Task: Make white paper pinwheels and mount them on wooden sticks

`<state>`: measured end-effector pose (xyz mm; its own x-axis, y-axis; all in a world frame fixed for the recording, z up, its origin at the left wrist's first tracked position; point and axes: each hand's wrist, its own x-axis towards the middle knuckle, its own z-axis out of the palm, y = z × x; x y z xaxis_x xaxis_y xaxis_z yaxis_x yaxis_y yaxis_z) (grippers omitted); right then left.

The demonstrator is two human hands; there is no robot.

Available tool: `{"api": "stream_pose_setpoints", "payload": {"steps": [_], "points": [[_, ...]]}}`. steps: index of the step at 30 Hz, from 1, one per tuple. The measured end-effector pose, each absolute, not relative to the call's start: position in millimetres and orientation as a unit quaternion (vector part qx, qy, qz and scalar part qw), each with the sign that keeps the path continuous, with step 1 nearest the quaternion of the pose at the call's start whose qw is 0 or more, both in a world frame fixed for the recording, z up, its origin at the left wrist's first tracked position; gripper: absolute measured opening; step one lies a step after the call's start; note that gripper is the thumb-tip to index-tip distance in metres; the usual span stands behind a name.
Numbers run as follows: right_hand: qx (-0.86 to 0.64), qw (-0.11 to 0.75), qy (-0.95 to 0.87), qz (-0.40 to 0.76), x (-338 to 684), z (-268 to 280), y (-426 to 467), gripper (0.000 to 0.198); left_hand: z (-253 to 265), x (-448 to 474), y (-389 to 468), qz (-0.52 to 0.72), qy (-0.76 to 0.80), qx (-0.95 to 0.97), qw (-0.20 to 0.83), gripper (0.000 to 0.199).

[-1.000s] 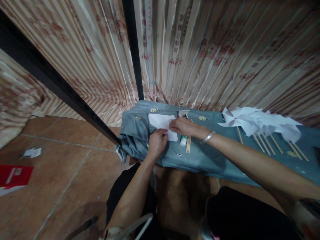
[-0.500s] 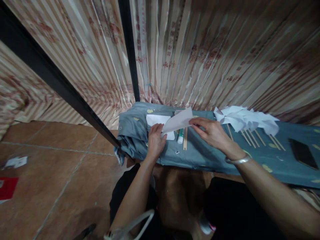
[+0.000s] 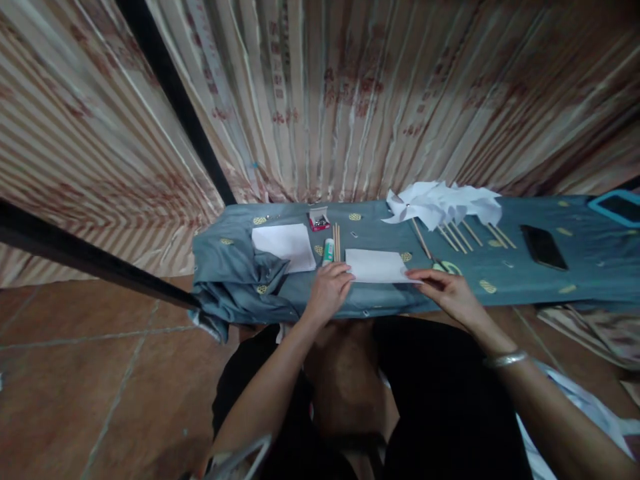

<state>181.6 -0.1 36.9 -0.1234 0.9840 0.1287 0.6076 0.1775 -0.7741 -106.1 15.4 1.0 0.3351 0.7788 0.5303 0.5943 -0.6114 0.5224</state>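
Plain white for the sheet of paper (image 3: pixel 376 265) and for the pinwheels (image 3: pixel 445 200). Grey-blue with small yellow motifs for the cloth (image 3: pixel 380 299). Green with white for the glue stick (image 3: pixel 329 251). Beige-striped, with reddish flowers, for the curtain (image 3: pixel 320 127).

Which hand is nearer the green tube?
Left. The left hand is by the near end of the green tube; the right hand is farther off, at the right end of the held sheet.

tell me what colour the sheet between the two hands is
The sheet is white on the side that shows, seen best in the head view.
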Motion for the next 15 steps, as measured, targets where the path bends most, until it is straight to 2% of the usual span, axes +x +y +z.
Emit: {"api": "stream_pose_setpoints", "payload": {"steps": [2, 5, 7, 10, 12, 15], "points": [[-0.579, 0.269, -0.739, 0.214, 191.0, 36.4, -0.2, 0.032, 2.7, -96.4, 15.9, 0.353, 0.423, 0.827, 0.115, 0.012], [-0.560, 0.209, -0.799, 0.064, 189.7, 42.0, -4.6, 0.056, 6.6, -79.4, 14.1, 0.301, 0.420, 0.850, 0.101, 0.013], [-0.515, 0.190, -0.835, 0.045, 179.8, 46.4, -7.6, 0.058, 8.2, -65.6, 11.7, 0.283, 0.415, 0.859, 0.101, 0.015], [-0.482, 0.186, -0.851, 0.089, 163.2, 51.1, -3.4, 0.033, 8.9, -44.5, 9.0, 0.297, 0.415, 0.849, 0.134, 0.017], [-0.504, 0.211, -0.828, 0.126, 157.8, 53.7, 7.2, 0.015, 8.8, -33.8, 9.8, 0.332, 0.425, 0.820, 0.191, 0.017], [-0.520, 0.251, -0.789, 0.210, 160.4, 55.6, 29.4, 0.008, 7.7, -28.6, 16.7, 0.396, 0.444, 0.755, 0.274, 0.023]]}}
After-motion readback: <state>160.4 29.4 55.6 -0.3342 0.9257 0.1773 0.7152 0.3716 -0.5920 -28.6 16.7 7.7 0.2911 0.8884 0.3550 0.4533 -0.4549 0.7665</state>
